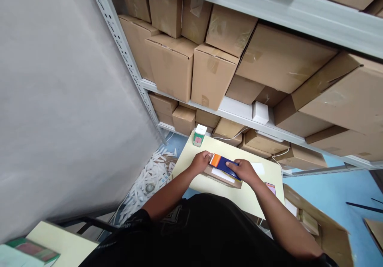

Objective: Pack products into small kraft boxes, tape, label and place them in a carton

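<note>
A slim blue box with an orange end [225,165] is held up over the table. My right hand [243,170] is closed on its blue end, thumb flat on top. At the orange end, my left hand [201,162] pinches the whitish edge; its fingertips are partly hidden. Just beneath lies a brown cardboard carton [237,184] with a white label [223,175] on its top. Whether the slim box touches the carton, I cannot tell.
The pale yellow table [191,182] carries a green-and-white box [199,135] at its far left corner and a phone [271,187] at the right. Shelves with brown cartons [170,65] rise behind. White paper strips [143,187] litter the floor left; an open carton [332,227] stands right.
</note>
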The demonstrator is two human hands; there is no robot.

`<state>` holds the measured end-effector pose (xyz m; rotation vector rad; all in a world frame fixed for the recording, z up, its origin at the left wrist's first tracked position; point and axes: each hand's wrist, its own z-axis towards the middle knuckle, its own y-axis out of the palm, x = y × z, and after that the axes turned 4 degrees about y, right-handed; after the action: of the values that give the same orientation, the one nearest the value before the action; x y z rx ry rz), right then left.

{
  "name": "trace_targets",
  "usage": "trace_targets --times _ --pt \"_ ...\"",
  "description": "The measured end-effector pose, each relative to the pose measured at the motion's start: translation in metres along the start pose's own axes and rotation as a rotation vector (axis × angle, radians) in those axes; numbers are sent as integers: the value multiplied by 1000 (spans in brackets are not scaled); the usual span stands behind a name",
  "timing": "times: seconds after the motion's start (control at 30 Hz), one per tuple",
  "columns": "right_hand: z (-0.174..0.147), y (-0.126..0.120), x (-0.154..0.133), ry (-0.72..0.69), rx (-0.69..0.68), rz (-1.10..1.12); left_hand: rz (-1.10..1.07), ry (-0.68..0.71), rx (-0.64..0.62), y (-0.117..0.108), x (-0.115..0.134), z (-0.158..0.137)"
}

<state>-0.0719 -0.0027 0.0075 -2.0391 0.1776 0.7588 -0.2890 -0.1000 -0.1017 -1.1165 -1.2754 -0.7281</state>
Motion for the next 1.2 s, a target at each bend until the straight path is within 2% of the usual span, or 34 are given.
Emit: trace_targets --times 0.27,0.4,0.63,0.73,0.83,0.9,0.97,1.03,1.1,1.2 --pt "-8 -6 -10 50 -37 -170 120 -1 123 -23 -38 -8" --pt "-5 -1 -15 43 -7 -232 201 28 142 -15 -49 -7" --pt "4 3 -22 26 11 -288 230 24 132 18 -72 -7" --pt "6 4 -22 34 -17 -290 218 30 118 14 -76 -7" --pt "5 3 -25 60 -52 -332 207 93 118 -3 -70 -9" --pt "4 2 -29 78 -64 -370 201 216 58 -14 -61 -13" --pt "3 0 -31 89 -73 -393 235 376 -103 -20 -50 -19" --pt "3 -1 -33 99 -82 -403 325 474 -282 -18 -41 -25" --pt "4 -2 -33 110 -95 -405 437 472 -369 -11 -35 -29" --pt "4 -2 -33 120 -110 -396 561 457 -372 -1 -29 -26"
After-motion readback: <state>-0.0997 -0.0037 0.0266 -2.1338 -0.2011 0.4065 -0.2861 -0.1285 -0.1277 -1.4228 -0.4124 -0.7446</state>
